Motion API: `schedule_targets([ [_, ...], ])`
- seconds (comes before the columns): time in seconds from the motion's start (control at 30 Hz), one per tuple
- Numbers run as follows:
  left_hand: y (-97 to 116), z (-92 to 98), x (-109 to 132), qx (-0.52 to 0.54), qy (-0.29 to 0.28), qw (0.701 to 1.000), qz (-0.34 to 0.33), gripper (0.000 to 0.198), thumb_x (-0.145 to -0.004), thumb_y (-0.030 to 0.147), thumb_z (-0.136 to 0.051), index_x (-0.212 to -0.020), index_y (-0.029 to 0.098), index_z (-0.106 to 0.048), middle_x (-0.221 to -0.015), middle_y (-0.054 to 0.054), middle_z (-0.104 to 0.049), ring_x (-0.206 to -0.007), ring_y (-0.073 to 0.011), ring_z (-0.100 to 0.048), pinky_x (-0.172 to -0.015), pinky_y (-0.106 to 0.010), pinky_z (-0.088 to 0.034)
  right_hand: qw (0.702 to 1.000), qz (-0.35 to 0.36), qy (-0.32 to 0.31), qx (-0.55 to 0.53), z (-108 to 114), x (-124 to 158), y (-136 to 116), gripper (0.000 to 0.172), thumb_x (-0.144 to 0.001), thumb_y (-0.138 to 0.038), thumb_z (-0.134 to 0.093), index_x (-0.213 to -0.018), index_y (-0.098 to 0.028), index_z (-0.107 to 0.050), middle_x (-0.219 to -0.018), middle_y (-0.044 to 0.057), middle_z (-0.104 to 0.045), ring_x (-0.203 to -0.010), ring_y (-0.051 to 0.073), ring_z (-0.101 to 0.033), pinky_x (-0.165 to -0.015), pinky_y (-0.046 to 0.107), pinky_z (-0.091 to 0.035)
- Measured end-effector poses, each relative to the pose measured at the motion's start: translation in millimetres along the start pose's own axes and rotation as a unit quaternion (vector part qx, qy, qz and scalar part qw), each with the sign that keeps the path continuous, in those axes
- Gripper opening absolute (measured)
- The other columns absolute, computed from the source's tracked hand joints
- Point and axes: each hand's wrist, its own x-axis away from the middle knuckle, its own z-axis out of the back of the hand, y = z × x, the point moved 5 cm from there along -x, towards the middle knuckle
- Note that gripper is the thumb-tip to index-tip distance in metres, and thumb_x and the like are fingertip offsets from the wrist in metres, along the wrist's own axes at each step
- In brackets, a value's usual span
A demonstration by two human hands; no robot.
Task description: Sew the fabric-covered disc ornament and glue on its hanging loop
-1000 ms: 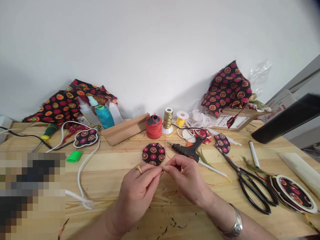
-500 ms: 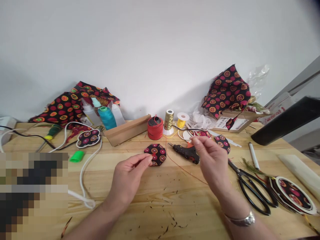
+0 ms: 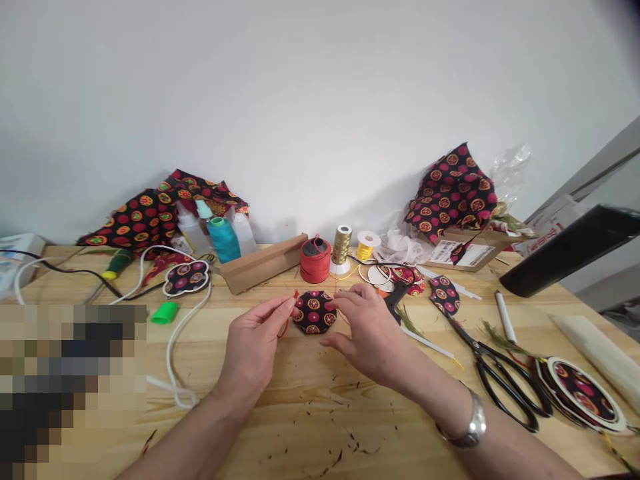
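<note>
An octagonal patch of black cloth (image 3: 314,313) with red and gold round motifs lies on the table between my hands. Just off its left edge, my left hand (image 3: 257,337) pinches a thin red cord (image 3: 284,327), whose knotted-looking end shows above the fingertips. Over the patch's right edge reaches my right hand (image 3: 367,330), thumb apart from the fingers; I see nothing gripped in it. Behind that hand a black glue gun (image 3: 397,297) is partly hidden. A spool of red cord (image 3: 315,261) stands behind the patch.
Gold thread (image 3: 342,247) and yellow thread (image 3: 368,248) spools stand at the back. Black-handled scissors (image 3: 505,377) and a stack of oval fabric pieces (image 3: 583,393) lie to the right. To the left are a green cap (image 3: 165,313) and a white cable (image 3: 173,343).
My right hand has come left and down from its raised pinch to the patch, its fingers now apart. My left hand has shifted off the patch to its left edge, with the red cord.
</note>
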Motion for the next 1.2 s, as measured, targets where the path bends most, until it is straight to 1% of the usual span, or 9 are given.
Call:
schedule_targets([
  [0.1,-1,1.2,-1,0.014,-0.002,1.000,-0.002,0.017,-0.061,0.029,-0.074,-0.073,0.017,-0.073,-0.064,0.000,-0.069,-0.063,-0.0128,-0.055,-0.062,-0.024,-0.042,0.999,0.002,-0.015,0.052,-10,-12,-5,0.059,-0.064,-0.044,-0.071,-0.114,-0.020,-0.050,-0.108,0.010,-0.060,-0.106,0.031,-0.040,-0.085,0.045,-0.034],
  [0.2,-2,2.2,-2,0.020,0.001,1.000,0.003,0.020,-0.061,0.029,-0.075,-0.077,0.016,-0.073,-0.060,0.000,-0.067,-0.058,-0.0115,-0.051,-0.055,-0.023,-0.039,0.996,-0.003,-0.022,0.086,-19,-21,-6,0.074,-0.062,-0.048,-0.069,-0.123,-0.016,-0.042,-0.113,0.014,-0.057,-0.108,0.033,-0.037,-0.085,0.045,-0.033],
  [0.3,0,2.4,-2,0.026,0.003,1.000,0.005,0.021,-0.061,0.029,-0.075,-0.076,0.015,-0.073,-0.059,0.000,-0.065,-0.056,-0.0110,-0.050,-0.052,-0.023,-0.037,0.994,-0.004,-0.023,0.106,-24,-25,-5,0.073,-0.064,-0.048,-0.066,-0.123,-0.013,-0.041,-0.113,0.016,-0.056,-0.105,0.033,-0.038,-0.085,0.045,-0.031],
  [0.4,3,2.4,-1,0.037,0.008,0.999,0.009,0.020,-0.060,0.029,-0.075,-0.076,0.016,-0.073,-0.059,0.001,-0.065,-0.057,-0.0108,-0.050,-0.054,-0.023,-0.038,0.993,-0.006,-0.030,0.112,-28,-27,-5,0.071,-0.065,-0.046,-0.063,-0.123,-0.013,-0.040,-0.111,0.016,-0.057,-0.102,0.032,-0.039,-0.085,0.044,-0.030],
  [0.67,5,1.7,-1,0.041,0.010,0.999,0.015,0.019,-0.059,0.031,-0.075,-0.071,0.017,-0.074,-0.055,0.003,-0.064,-0.053,-0.0094,-0.048,-0.054,-0.022,-0.037,0.992,-0.023,-0.051,0.114,-36,-28,-1,0.078,-0.062,-0.049,-0.064,-0.126,-0.012,-0.038,-0.107,0.016,-0.057,-0.100,0.032,-0.041,-0.080,0.043,-0.032],
  [0.8,5,2.1,-1,0.049,0.011,0.999,0.019,0.019,-0.059,0.029,-0.075,-0.074,0.016,-0.074,-0.055,0.002,-0.063,-0.056,-0.0103,-0.050,-0.056,-0.023,-0.039,0.992,-0.025,-0.047,0.110,-37,-30,0,0.077,-0.062,-0.048,-0.064,-0.125,-0.012,-0.039,-0.105,0.016,-0.057,-0.100,0.032,-0.041,-0.081,0.043,-0.032],
  [0.97,3,2.4,-1,0.059,0.003,0.998,0.019,0.020,-0.060,0.028,-0.075,-0.074,0.014,-0.073,-0.051,0.002,-0.060,-0.054,-0.0090,-0.048,-0.054,-0.021,-0.038,0.993,-0.032,-0.047,0.103,-39,-32,1,0.076,-0.062,-0.047,-0.063,-0.124,-0.010,-0.039,-0.105,0.016,-0.056,-0.101,0.032,-0.040,-0.082,0.042,-0.032],
  [1.1,3,2.8,-1,0.066,0.012,0.998,0.022,0.019,-0.059,0.028,-0.076,-0.073,0.015,-0.073,-0.056,0.001,-0.065,-0.054,-0.0083,-0.049,-0.055,-0.021,-0.039,0.994,-0.041,-0.044,0.094,-41,-33,3,0.080,-0.060,-0.047,-0.063,-0.125,-0.009,-0.038,-0.107,0.018,-0.053,-0.101,0.032,-0.040,-0.083,0.042,-0.033],
  [1.2,3,2.7,-1,0.064,0.013,0.998,0.025,0.021,-0.058,0.029,-0.077,-0.073,0.015,-0.073,-0.054,0.001,-0.065,-0.053,-0.0084,-0.049,-0.052,-0.020,-0.038,0.994,-0.047,-0.037,0.086,-41,-32,4,0.083,-0.058,-0.047,-0.064,-0.125,-0.007,-0.038,-0.107,0.018,-0.052,-0.100,0.031,-0.041,-0.083,0.041,-0.034],
])
